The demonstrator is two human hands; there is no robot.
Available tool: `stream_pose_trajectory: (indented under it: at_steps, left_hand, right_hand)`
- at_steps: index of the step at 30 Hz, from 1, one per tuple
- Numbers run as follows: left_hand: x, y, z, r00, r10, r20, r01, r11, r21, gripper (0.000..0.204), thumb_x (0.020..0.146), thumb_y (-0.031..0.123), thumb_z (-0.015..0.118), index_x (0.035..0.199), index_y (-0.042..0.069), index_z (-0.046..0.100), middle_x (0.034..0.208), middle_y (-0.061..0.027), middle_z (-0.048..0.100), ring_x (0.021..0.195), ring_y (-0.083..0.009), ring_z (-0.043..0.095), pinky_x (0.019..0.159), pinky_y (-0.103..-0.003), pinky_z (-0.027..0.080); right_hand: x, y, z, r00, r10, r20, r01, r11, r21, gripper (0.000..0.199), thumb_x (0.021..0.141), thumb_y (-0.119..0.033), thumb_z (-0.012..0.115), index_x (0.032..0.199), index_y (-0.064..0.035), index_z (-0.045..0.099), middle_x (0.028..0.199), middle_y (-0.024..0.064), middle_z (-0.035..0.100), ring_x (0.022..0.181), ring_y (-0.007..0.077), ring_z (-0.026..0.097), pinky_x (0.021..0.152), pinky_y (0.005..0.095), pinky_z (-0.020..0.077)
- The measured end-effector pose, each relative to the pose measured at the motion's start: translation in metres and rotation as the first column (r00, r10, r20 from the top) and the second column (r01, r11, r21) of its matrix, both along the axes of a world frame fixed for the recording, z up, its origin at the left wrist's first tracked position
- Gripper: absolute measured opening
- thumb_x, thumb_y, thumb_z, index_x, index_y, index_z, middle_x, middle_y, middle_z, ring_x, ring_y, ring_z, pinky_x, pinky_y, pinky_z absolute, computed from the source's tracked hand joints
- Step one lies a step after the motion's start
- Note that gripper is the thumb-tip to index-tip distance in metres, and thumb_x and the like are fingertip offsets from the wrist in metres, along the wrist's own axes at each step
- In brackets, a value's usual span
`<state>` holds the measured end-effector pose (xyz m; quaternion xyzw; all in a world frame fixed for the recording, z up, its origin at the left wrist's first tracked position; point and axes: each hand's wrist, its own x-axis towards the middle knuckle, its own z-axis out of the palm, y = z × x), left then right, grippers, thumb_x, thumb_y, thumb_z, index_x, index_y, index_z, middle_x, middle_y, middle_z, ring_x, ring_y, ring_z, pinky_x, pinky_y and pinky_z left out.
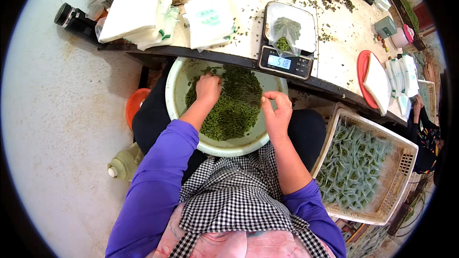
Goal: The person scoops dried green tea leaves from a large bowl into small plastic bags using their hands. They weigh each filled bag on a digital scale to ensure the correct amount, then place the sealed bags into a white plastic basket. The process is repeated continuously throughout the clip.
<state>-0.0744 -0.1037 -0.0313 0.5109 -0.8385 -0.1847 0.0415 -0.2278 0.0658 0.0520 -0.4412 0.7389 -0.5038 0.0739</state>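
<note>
A wide pale basin rests between my knees, holding a heap of small round green berries that look like peppercorns, darker toward the far side. My left hand reaches into the heap's far left part, fingers curled and their tips hidden. Over the basin's right side is my right hand, thumb and forefinger pinched at the heap's edge; what they grip is too thin to make out. Beyond the basin, a digital scale on the table bears a clear bag of green berries.
A dark table edge runs just past the basin. White plastic bags lie at its left, beside a black bottle. On my right stands a crate of filled bags. A red tray and a co-worker's hand are farther right.
</note>
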Motion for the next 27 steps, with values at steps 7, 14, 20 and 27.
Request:
stream_pose_trajectory:
  at_steps: [7,14,20,27]
  left_hand:
    - [-0.02,0.001,-0.025,0.968,-0.219,0.12,0.219,0.976,0.013,0.035,0.074,0.018,0.078,0.107,0.008,0.068,0.116,-0.0136,0.06,0.114,-0.0341,0.055,0.093,-0.045,0.048]
    - [-0.016,0.007,-0.059,0.93,-0.313,0.192,0.317,0.948,0.008,0.025,0.075,0.015,0.075,0.098,0.007,0.069,0.097,-0.0149,0.066,0.097,-0.0364,0.062,0.085,-0.046,0.051]
    - [-0.012,0.023,-0.011,0.97,-0.054,-0.235,0.102,0.975,0.199,0.013,0.081,0.01,0.073,0.09,0.003,0.067,0.08,-0.0124,0.066,0.07,-0.0247,0.063,0.065,-0.036,0.053]
    - [-0.05,0.066,0.096,0.568,0.604,-0.558,0.147,0.593,0.791,0.011,0.088,0.009,0.069,0.092,-0.001,0.064,0.075,-0.0012,0.061,0.056,-0.0073,0.053,0.05,-0.022,0.045]
  right_hand:
    - [0.0,0.0,-0.009,0.998,0.039,0.043,-0.04,0.999,0.02,0.009,0.079,-0.007,0.071,0.086,-0.0088,0.066,0.088,0.0042,0.067,0.087,0.0236,0.061,0.084,0.0362,0.042]
    - [0.002,-0.002,-0.012,0.997,0.074,0.009,-0.075,0.997,0.021,0.007,0.079,-0.008,0.07,0.085,-0.0085,0.066,0.085,0.004,0.067,0.085,0.0239,0.061,0.084,0.0364,0.0416]
    - [-0.004,0.004,-0.006,0.999,0.031,0.038,-0.031,0.999,-0.012,0.007,0.08,-0.008,0.069,0.086,-0.0077,0.066,0.085,0.0053,0.067,0.084,0.0244,0.061,0.082,0.0373,0.0418]
    - [-0.013,0.01,0.001,0.994,-0.053,0.097,0.059,0.997,-0.058,0.007,0.079,-0.007,0.07,0.085,-0.0079,0.066,0.085,0.0053,0.067,0.084,0.0241,0.062,0.083,0.0365,0.0422]
